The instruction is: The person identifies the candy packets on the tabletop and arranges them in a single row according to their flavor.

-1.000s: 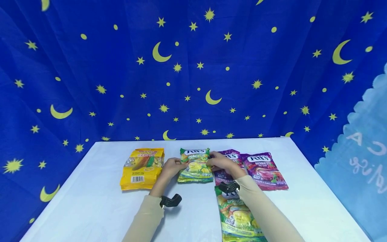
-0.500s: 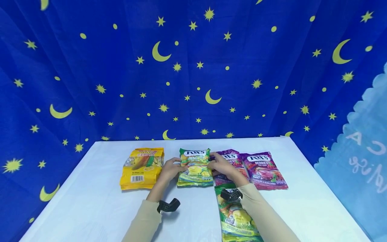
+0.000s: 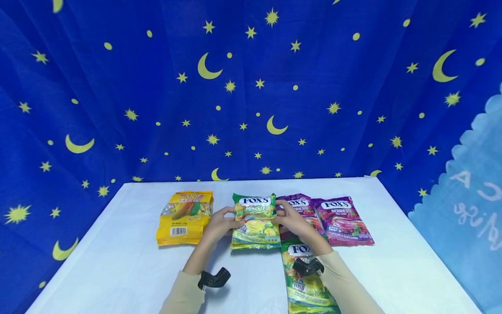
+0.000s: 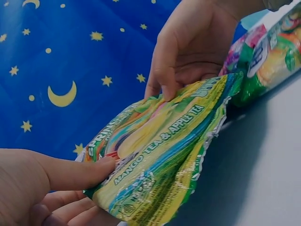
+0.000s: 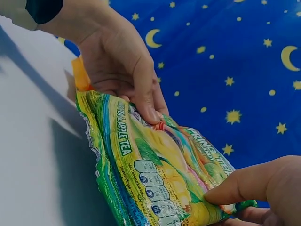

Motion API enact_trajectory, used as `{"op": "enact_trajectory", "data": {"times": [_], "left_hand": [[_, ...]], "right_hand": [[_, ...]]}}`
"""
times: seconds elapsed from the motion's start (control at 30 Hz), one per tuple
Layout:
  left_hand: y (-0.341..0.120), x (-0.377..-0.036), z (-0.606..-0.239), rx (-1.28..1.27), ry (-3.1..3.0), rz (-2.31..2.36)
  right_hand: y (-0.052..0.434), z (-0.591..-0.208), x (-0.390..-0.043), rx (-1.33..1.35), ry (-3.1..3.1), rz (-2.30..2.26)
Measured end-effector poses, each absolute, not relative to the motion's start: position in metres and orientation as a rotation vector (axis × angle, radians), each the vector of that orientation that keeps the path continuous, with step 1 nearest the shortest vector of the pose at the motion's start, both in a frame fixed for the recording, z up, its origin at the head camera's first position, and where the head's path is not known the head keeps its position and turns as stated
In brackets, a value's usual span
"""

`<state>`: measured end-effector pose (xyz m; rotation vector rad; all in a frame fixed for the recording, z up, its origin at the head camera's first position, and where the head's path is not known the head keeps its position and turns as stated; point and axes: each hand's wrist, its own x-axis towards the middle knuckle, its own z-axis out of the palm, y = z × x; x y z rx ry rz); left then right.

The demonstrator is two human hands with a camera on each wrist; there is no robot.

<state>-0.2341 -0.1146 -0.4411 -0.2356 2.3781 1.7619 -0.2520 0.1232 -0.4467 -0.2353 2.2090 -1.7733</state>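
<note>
A green and yellow Fox's Spring Tea candy bag (image 3: 256, 224) is held between both hands, its printed face up. My left hand (image 3: 220, 226) pinches its left edge, thumb on top and fingers beneath. On the opposite edge my right hand (image 3: 294, 223) grips it the same way. In the left wrist view the candy bag (image 4: 155, 146) is tilted, with its crimped end hanging over the white table. A second Spring Tea bag (image 3: 300, 285) lies nearer on the table, partly hidden by my right forearm.
To the left lies a yellow candy bag (image 3: 184, 218) with a barcode. Two purple Fox's Berries bags lie at the right, one (image 3: 343, 221) in full view, the other (image 3: 300, 203) partly behind my right hand. A blue star-patterned curtain (image 3: 243, 100) hangs behind the white table (image 3: 129, 270).
Both hands have drawn the held Spring Tea bag slightly toward me, and it looks larger and raised. The other bags stay where they were.
</note>
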Motion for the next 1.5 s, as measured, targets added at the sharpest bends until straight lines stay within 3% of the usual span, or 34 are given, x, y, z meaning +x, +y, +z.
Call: {"op": "enact_trajectory", "data": {"times": [0.37, 1.5], "left_hand": [[-0.119, -0.214, -0.426, -0.040, 2.263, 1.848], [-0.125, -0.205, -0.415, -0.007, 2.362, 1.754]], "right_hand": [[0.127, -0.432, -0.231, -0.342, 2.086, -1.833], [0.125, -0.421, -0.215, -0.364, 2.124, -1.805]]}}
